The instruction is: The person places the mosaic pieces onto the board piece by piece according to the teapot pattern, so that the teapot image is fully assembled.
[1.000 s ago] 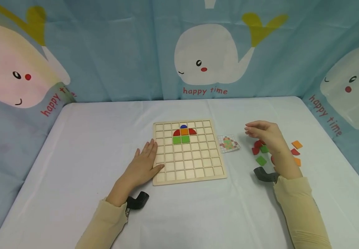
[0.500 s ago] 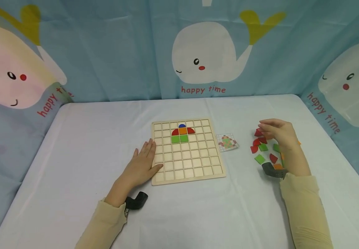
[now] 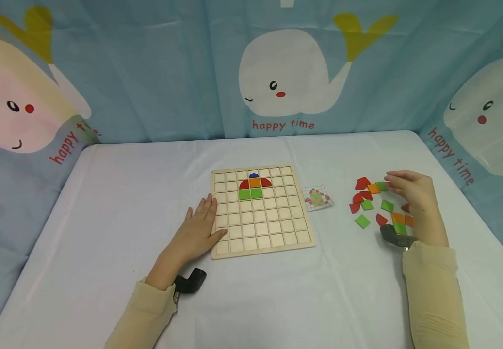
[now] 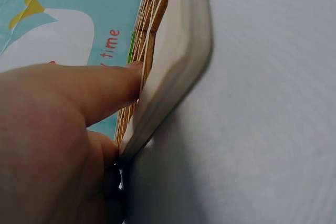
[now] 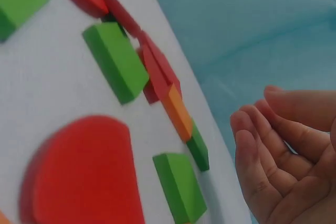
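Note:
My left hand (image 3: pixel 195 231) rests along the left edge of a wooden grid board (image 3: pixel 257 218), its thumb lying over the near-left rim and its fingers straight. In the left wrist view, the thumb (image 4: pixel 100 90) touches the board's gridded face. Set in the board are a blue half-round piece (image 3: pixel 253 176), an orange square (image 3: pixel 255 182), two red quarter-rounds (image 3: pixel 266 182) and two green squares (image 3: pixel 256 193). Over the right side of the loose pieces hovers my right hand (image 3: pixel 417 196), fingers loosely bent. The right wrist view shows nothing between its fingers, apart from the nearby green tile (image 5: pixel 181 187).
A small printed pattern card (image 3: pixel 317 198) lies against the board's right side. Farther right are scattered red quarter-rounds (image 3: pixel 381 219), green squares (image 3: pixel 362 221) and orange squares (image 3: pixel 397 218), some partly hidden by the right hand. A patterned blue curtain (image 3: pixel 181 72) stands behind the white table (image 3: pixel 277 300).
My right hand has moved rightward across the loose pieces, uncovering more of those on the left. My left hand stays on the board; the whole view has shifted slightly.

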Tool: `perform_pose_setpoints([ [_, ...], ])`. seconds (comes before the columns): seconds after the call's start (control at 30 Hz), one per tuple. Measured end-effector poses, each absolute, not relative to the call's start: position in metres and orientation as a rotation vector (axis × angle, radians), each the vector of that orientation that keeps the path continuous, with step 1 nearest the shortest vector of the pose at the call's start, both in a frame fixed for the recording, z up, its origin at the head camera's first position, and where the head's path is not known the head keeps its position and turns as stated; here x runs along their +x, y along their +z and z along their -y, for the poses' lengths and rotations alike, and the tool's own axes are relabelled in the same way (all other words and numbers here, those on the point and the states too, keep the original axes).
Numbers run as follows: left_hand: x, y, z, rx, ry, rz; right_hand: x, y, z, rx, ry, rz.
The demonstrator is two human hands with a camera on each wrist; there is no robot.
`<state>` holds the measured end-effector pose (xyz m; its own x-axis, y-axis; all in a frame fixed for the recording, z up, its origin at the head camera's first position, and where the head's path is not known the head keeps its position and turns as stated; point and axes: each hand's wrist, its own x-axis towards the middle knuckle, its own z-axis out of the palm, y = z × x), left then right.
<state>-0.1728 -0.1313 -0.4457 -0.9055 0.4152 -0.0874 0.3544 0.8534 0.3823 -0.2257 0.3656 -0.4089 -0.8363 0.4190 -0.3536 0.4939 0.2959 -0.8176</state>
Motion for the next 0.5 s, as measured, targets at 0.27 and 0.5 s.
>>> perform_pose_setpoints([
  [0.27,-0.173,-0.447,0.132,0.602,0.539,-2.864,-0.225,-0.418,-0.374,0.878,-1.506,-2.518],
  [0.5,-0.174,-0.447,0.132,0.599,0.544,-2.852,-0.225,-0.42,-0.374,0.887,-1.34,-2.579],
])
